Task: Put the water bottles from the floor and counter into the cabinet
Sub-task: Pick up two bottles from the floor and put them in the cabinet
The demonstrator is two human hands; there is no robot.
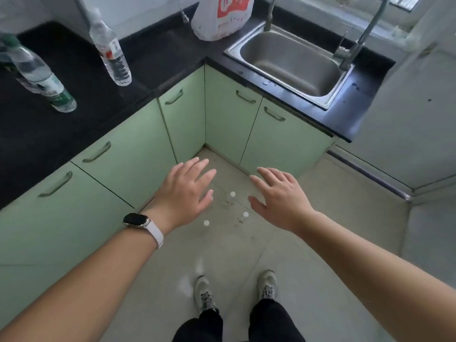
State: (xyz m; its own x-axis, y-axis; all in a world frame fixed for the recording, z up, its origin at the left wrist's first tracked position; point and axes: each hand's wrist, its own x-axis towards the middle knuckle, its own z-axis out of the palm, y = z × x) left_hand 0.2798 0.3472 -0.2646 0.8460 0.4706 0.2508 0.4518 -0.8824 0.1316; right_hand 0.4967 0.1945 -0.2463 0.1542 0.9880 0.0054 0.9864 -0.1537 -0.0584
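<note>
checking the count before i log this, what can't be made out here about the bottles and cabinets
Head view only:
- Floor bottles: seen from straight above, only three white caps show clearly; the left hand may cover more.
- Green-labelled bottle on the counter: top cut off by the left edge and blurred.
- Cabinet doors: all shut, so the inside is hidden.
- Plastic bag: top cut off by the frame, contents hidden.

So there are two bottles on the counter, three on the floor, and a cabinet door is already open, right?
Not quite: in the head view every cabinet door is shut. Two counter bottles and three floor bottles are correct.
</note>
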